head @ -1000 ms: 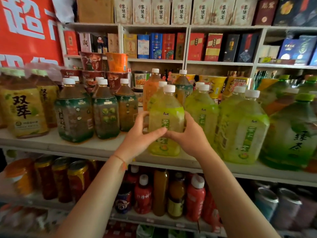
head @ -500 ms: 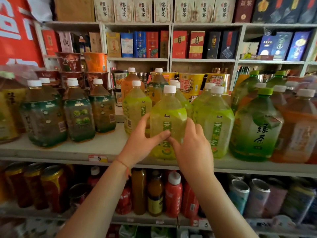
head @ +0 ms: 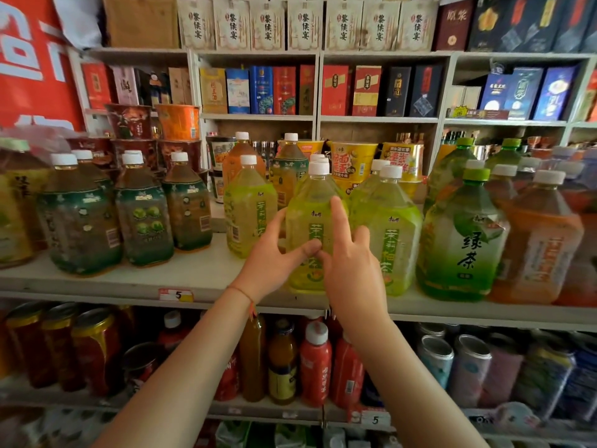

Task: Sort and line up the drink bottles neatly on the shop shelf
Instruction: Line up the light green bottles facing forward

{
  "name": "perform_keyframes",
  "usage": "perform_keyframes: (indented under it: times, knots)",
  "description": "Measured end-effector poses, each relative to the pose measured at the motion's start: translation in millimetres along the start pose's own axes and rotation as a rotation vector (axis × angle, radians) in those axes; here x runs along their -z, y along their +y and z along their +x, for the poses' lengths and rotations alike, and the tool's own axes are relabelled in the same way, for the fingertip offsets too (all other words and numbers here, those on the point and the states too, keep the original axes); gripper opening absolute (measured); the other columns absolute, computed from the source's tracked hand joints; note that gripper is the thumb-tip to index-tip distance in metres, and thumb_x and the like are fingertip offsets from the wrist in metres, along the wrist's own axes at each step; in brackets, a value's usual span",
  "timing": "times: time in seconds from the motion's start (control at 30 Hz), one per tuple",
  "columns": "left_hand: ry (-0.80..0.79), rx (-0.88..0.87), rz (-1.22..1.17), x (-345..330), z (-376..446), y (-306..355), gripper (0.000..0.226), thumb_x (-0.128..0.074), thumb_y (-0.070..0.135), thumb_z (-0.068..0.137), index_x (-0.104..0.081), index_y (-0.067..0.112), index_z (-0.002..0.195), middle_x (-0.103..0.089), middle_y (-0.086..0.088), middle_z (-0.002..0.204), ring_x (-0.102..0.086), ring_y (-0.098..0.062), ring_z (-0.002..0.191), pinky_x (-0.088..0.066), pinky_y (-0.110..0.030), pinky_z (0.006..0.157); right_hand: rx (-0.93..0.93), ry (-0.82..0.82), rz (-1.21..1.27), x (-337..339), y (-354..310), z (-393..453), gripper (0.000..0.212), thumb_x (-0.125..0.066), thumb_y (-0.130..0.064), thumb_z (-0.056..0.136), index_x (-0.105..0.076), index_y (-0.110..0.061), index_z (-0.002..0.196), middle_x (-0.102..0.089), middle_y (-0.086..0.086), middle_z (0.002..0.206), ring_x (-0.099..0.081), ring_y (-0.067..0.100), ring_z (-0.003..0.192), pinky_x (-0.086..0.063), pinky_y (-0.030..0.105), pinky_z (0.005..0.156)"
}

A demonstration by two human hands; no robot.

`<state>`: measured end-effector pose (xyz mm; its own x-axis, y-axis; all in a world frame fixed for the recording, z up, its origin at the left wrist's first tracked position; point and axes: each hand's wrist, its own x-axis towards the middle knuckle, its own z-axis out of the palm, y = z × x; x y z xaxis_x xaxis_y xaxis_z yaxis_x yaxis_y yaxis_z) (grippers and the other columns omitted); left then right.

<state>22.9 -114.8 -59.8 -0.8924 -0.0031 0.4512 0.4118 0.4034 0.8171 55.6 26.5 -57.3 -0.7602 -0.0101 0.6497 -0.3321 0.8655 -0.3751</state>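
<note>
Centre of the frame: a yellow-green tea bottle with a white cap is standing upright near the front edge of the shelf. The left hand is wrapping round the bottle's left side, its thumb lying across the label, so this grip is holding the bottle. The right hand is resting against the bottle's right side with the forefinger pointing straight up along the label and the other fingers loosely bent; its grip is wide, touching rather than clasping.

Just left of the held bottle, a second bottle of the same kind is standing slightly further back; just right, a third is standing close beside it. Right of centre, a large green-capped bottle is sitting beside an orange-brown bottle. Left of centre, three dark tea bottles are forming a row. A price tag marked 5 is sticking to the shelf edge at lower left of centre. Lower part of the frame: red bottles and cans are filling the shelf beneath. Upper part: boxed goods are lining the top shelves.
</note>
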Motion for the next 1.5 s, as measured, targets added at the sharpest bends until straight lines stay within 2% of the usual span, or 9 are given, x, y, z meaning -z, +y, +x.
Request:
perform_keyframes:
  times: [0.3, 0.4, 0.53, 0.67, 0.8, 0.97, 1.07, 1.2, 1.5]
  knots:
    - [-0.113, 0.034, -0.006, 10.5, 6.8, -2.0, 0.073, -0.065, 0.056, 0.089, -0.037, 0.031, 0.151, -0.057, 0.017, 0.131, -0.056, -0.004, 0.117, -0.050, -0.025, 0.095, 0.016, 0.094, -0.083, -7.6, -11.2, -0.5, 0.087, -0.060, -0.013, 0.096, 0.000, -0.020, 0.158, -0.047, 0.010, 0.116, -0.049, 0.013, 0.056, -0.035, 0.018, 0.039]
    - [0.295, 0.130, -0.067, 39.6, 20.0, -12.6, 0.046, -0.066, 0.051, 0.092, -0.058, 0.024, 0.127, -0.062, 0.007, 0.120, -0.060, -0.008, 0.105, -0.055, -0.033, 0.091, 0.189, 0.165, 0.070, -14.2, -28.6, -1.0, 0.071, -0.064, -0.003, 0.089, -0.031, -0.008, 0.151, -0.052, 0.014, 0.111, -0.051, 0.017, 0.050, -0.032, 0.020, 0.034]
    - [0.452, 0.280, 0.058, 71.7, 58.9, -31.5, 0.073, -0.083, 0.036, 0.078, -0.043, 0.020, 0.137, -0.048, -0.004, 0.134, -0.052, -0.024, 0.124, -0.050, -0.040, 0.099, 0.244, -0.063, 0.326, -28.6, -57.8, 18.1, 0.051, -0.049, -0.007, 0.099, -0.036, -0.012, 0.148, -0.048, 0.009, 0.132, -0.061, 0.023, 0.094, -0.050, 0.026, 0.072]
    - [0.238, 0.346, -0.090, 79.7, 83.5, -42.9, 0.124, -0.087, 0.053, 0.048, -0.026, 0.024, 0.152, -0.051, -0.006, 0.144, -0.052, -0.029, 0.131, -0.046, -0.052, 0.108, -0.038, -0.469, 0.686, -49.0, -86.8, 35.8, 0.067, -0.045, -0.032, 0.104, -0.010, -0.020, 0.160, -0.020, 0.001, 0.164, -0.023, 0.017, 0.149, -0.025, 0.028, 0.114]
    - [0.177, 0.324, -0.096, 85.0, 88.9, -50.4, 0.076, -0.093, 0.039, 0.064, -0.053, 0.029, 0.128, -0.065, 0.002, 0.125, -0.061, -0.021, 0.115, -0.055, -0.043, 0.094, -0.207, -0.412, 0.787, -67.5, -92.9, 47.3, 0.068, -0.041, -0.037, 0.106, -0.003, -0.022, 0.160, -0.014, -0.003, 0.166, -0.018, 0.016, 0.150, -0.022, 0.027, 0.114]
    - [0.246, 0.251, -0.185, 104.2, 55.7, -39.9, 0.063, -0.091, 0.038, 0.068, -0.059, 0.024, 0.121, -0.068, 0.005, 0.111, -0.066, -0.016, 0.101, -0.052, -0.028, 0.071, -0.079, -0.284, 0.730, -78.3, -89.8, 43.6, 0.070, -0.046, -0.034, 0.104, -0.005, -0.021, 0.160, -0.014, -0.006, 0.166, -0.015, 0.009, 0.150, -0.016, 0.018, 0.108]
    - [0.244, 0.185, -0.405, 115.4, 28.2, -26.7, 0.052, -0.089, 0.037, 0.071, -0.066, 0.021, 0.115, -0.074, 0.000, 0.109, -0.071, -0.023, 0.100, -0.056, -0.034, 0.076, 0.004, -0.210, 0.817, -73.9, -95.1, 40.4, 0.074, -0.053, -0.040, 0.100, -0.011, -0.023, 0.159, -0.028, -0.005, 0.161, -0.027, 0.007, 0.146, -0.028, 0.029, 0.119]
    - [0.176, 0.029, -0.609, 117.7, 0.5, 1.6, 0.055, -0.078, 0.038, 0.079, -0.067, 0.013, 0.126, -0.072, -0.012, 0.120, -0.070, -0.034, 0.110, -0.056, -0.049, 0.091, 0.139, -0.031, 0.823, -52.1, -99.5, 27.2, 0.060, -0.056, -0.050, 0.095, -0.032, -0.027, 0.145, -0.052, -0.008, 0.132, -0.057, 0.004, 0.114, -0.056, 0.034, 0.089]
    - [0.087, -0.107, -0.560, 35.3, -35.1, 45.2, 0.058, -0.070, 0.045, 0.078, -0.065, 0.013, 0.126, -0.073, -0.010, 0.120, -0.070, -0.031, 0.111, -0.053, -0.054, 0.099, 0.056, 0.297, 0.373, 27.0, -8.7, 25.5, 0.032, -0.048, -0.026, 0.102, -0.045, -0.017, 0.071, -0.050, -0.003, 0.057, -0.045, 0.018, 0.050, -0.037, 0.038, 0.046]
